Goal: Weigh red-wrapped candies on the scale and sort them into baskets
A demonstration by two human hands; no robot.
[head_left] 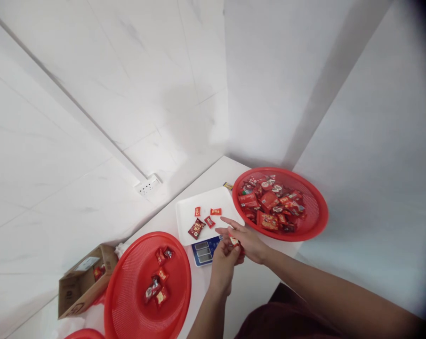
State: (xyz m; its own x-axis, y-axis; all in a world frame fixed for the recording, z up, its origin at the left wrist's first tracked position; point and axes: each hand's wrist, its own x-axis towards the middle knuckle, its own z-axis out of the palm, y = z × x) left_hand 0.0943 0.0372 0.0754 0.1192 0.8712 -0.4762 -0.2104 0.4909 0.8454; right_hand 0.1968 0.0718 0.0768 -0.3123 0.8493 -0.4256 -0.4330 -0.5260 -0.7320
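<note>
A person's left hand (222,264) curls round a wrapped sweet (234,241) beside the right hand (248,241), two fingers outstretched, its own hold unclear; the white tray (186,214) ahead of them and laden red basket (321,222) to their right seem placed for easy reach.

Candy (234,241) in fingers (233,222) near scale (203,251)

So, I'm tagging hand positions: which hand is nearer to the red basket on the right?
Right. The right hand is by the near left side of the red basket; the left hand is farther left, by the blue scale panel.
</note>
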